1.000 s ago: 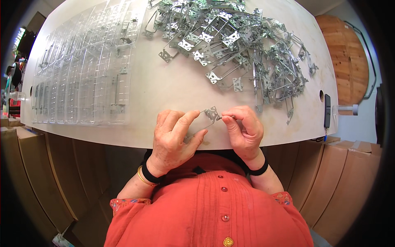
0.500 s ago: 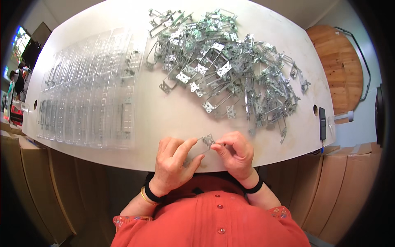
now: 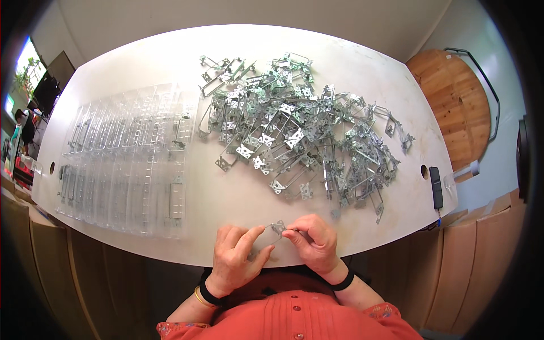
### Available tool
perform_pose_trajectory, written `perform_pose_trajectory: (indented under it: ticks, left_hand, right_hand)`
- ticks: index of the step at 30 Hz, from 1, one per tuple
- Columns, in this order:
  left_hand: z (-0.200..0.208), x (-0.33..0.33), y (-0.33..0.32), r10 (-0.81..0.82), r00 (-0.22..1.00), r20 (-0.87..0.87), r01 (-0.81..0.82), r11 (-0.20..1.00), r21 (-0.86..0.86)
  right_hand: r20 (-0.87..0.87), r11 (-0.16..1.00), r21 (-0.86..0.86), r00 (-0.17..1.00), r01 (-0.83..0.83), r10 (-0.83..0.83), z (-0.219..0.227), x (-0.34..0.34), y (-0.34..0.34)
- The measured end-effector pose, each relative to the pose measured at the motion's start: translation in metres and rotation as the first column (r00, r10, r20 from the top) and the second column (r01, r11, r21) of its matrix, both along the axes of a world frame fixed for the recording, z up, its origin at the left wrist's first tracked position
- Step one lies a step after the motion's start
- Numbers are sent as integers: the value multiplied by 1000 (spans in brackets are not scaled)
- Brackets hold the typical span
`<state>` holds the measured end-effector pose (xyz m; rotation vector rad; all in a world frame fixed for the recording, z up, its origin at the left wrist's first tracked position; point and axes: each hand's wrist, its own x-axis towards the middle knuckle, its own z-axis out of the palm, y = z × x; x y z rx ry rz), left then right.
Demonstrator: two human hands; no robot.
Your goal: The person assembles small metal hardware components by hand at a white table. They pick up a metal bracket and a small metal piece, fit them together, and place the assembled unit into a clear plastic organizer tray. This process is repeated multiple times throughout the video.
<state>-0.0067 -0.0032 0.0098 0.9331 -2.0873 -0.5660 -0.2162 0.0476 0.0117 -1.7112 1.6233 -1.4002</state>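
Observation:
Close to the table's near edge, my left hand [image 3: 235,255] holds a small metal wire bracket [image 3: 277,228], with its wire between the fingertips and thumb. The bracket's flat, holed plate points toward my right hand [image 3: 314,243]. Thumb and forefinger of that hand are pinched at the plate's corner. Whether a separate small part is between them I cannot make out. Beyond my hands lies a large tangled pile of similar metal brackets [image 3: 294,137], several of them loose along its near edge.
Clear plastic trays [image 3: 122,175] with compartments lie on the left of the white table [image 3: 198,249], some holding metal brackets. At the right edge are a black oblong device [image 3: 436,188] and a hole. Cardboard boxes [image 3: 462,266] stand below; a round wooden board [image 3: 453,105] leans at the right.
The view has tilted up, so the table and hands appear lower. Both hands keep nearly the same hold on the bracket; the pile looks unchanged.

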Motion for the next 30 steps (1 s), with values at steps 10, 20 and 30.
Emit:
perform_pose_trajectory:
  ticks: [10, 20, 30]
  left_hand:
    - [2, 0, -1, -6, 1000, 3, 6, 1000, -10]
    - [0, 1, -1, -10, 1000, 7, 10, 1000, -26]
    - [-1, 2, 1, -5, 1000, 16, 5, 1000, -5]
  right_hand:
    - [-46, 1000, -14, 999, -8, 7, 2, -1, 0]
    - [-105, 992, -129, 994, -15, 1, 0, 1, -6]
    - [-98, 994, -102, 995, -40, 30, -3, -2, -4]
